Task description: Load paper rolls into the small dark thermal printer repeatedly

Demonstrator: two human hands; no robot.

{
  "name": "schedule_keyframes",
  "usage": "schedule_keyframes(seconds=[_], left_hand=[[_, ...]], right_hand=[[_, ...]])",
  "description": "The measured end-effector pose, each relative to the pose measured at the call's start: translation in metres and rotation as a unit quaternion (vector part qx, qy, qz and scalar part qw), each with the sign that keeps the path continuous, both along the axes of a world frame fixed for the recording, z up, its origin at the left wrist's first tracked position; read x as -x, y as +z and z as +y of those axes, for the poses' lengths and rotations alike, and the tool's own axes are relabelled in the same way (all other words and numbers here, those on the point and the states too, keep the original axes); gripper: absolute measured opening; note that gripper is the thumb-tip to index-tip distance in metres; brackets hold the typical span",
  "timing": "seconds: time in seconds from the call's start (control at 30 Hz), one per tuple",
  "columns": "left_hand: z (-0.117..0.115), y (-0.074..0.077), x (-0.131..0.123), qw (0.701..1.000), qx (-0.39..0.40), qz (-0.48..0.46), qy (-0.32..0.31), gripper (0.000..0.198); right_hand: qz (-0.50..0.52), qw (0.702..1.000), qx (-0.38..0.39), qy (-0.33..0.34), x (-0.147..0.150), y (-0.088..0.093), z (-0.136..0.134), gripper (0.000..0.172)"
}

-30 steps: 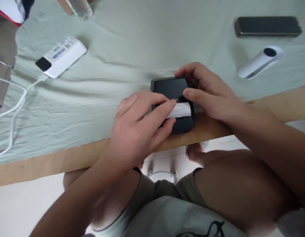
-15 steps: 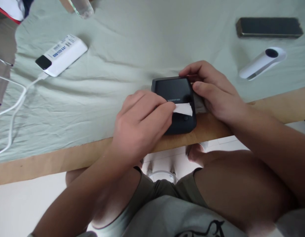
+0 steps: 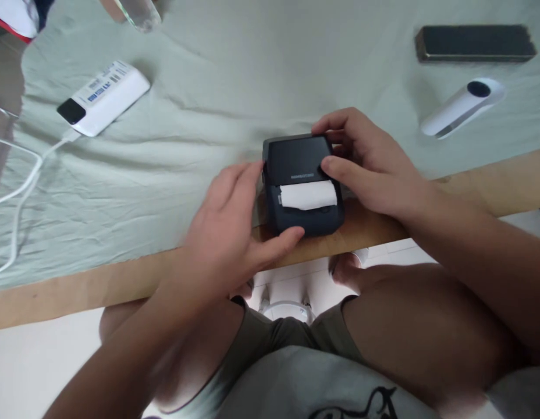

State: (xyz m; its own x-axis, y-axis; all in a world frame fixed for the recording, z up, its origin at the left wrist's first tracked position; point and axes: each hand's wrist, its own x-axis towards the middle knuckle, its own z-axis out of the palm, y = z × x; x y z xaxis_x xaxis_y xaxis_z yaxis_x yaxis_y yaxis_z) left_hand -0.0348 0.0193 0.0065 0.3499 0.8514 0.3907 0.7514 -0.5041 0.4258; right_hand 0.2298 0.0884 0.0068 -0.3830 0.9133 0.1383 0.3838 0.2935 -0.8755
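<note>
A small black label printer (image 3: 302, 160) sits at the front edge of the table, its lid down. From its slot a strip of white paper (image 3: 309, 195) sticks out and lies over the front. My right hand (image 3: 368, 160) grips the printer's right side, thumb on the lid and fingers around the back corner. Along the left side is my left hand (image 3: 235, 218), slightly blurred, with thumb and fingers spread apart. Its fingertips are by the printer's left edge and its thumb by the front edge; nothing is held in it.
A pale green cloth (image 3: 209, 75) covers the table up to its wooden edge (image 3: 99, 276). At left lies a white power bank (image 3: 108, 96) with a white cable (image 3: 32, 174). A dark oblong box (image 3: 475, 43) and a white handheld device (image 3: 462, 107) are at right, a clear container (image 3: 141, 13) at top left.
My left hand has let go of the paper strip and moved left, its fingers opening beside the printer. My right thumb has shifted onto the lid.
</note>
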Motion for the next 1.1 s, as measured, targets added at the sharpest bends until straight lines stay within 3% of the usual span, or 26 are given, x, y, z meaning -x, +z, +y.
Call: schedule_keyframes(seconds=[0.13, 0.37, 0.5, 0.8, 0.87, 0.97, 1.1], left_hand=[[-0.012, -0.013, -0.001, 0.993, 0.109, 0.04, 0.018, 0.098], [-0.008, -0.009, 0.009, 0.996, 0.073, 0.034, -0.022, 0.097], [0.002, -0.008, 0.011, 0.998, 0.035, 0.014, -0.041, 0.094], [0.001, -0.008, 0.004, 0.994, 0.099, -0.007, -0.044, 0.088], [0.0, -0.01, 0.004, 0.994, 0.106, -0.006, -0.038, 0.095], [-0.002, -0.013, 0.005, 0.993, 0.11, 0.019, -0.043, 0.106], [-0.002, -0.014, 0.005, 0.991, 0.096, 0.069, -0.055, 0.105]], right_hand=[[-0.097, 0.995, -0.017, -0.032, -0.008, 0.002, -0.003, 0.059], [-0.173, 0.985, -0.011, -0.023, -0.014, 0.001, -0.008, 0.091], [-0.192, 0.981, -0.01, -0.022, -0.015, 0.003, -0.009, 0.096], [-0.216, 0.976, 0.004, 0.022, -0.028, 0.003, 0.002, 0.115], [-0.21, 0.977, -0.006, 0.021, -0.032, 0.003, 0.003, 0.109], [-0.207, 0.975, -0.081, -0.02, -0.034, 0.009, 0.003, 0.088], [-0.179, 0.974, -0.129, -0.056, -0.022, 0.026, 0.0, 0.057]])
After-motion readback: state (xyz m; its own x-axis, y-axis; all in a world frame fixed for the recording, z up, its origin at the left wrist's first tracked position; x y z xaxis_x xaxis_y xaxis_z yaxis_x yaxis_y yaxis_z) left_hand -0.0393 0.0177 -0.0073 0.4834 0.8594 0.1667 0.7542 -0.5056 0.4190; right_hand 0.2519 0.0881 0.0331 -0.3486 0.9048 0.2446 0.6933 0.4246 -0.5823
